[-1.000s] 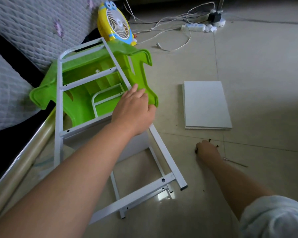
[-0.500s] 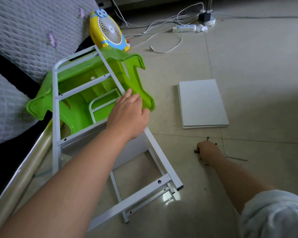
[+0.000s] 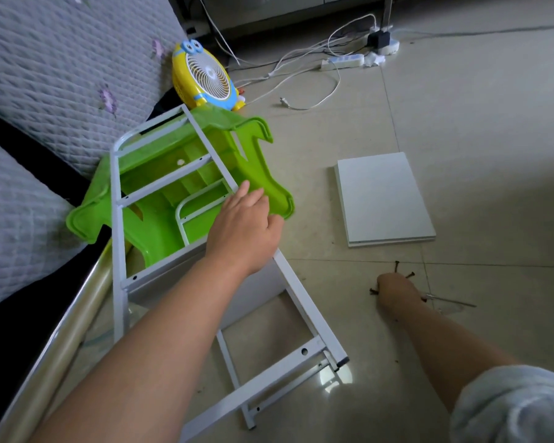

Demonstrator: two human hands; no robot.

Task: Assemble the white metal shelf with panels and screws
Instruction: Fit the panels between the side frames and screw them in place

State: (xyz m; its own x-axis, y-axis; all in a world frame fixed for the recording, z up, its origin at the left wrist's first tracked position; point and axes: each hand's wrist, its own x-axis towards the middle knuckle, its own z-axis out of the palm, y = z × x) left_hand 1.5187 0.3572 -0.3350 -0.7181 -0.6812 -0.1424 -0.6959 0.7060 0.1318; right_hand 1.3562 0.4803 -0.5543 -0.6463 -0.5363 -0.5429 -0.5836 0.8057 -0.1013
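On the tiled floor [image 3: 461,123], beside the quilted mattress [image 3: 45,75], the white metal shelf frame [image 3: 117,251] lies tilted, its upper end propped on an overturned green plastic stool [image 3: 263,174]. My left hand [image 3: 243,231] rests on the frame's right rail where it crosses the stool's edge, fingers fairly straight and close together, palm down; no curl round the rail that I can see. My right hand [image 3: 394,290] is down on the floor to the right of the frame, among a scatter of dark screws [image 3: 397,266]. Its fingers are tucked under and away from me, so I cannot tell whether it has hold of any. A thin metal tool [image 3: 451,301] lies just right of that hand. Stacked white panels [image 3: 384,199] lie flat on the floor beyond the screws, apart from the frame. A yellow fan [image 3: 205,79] stands behind the stool, with a power strip [image 3: 343,62] and cables further back.
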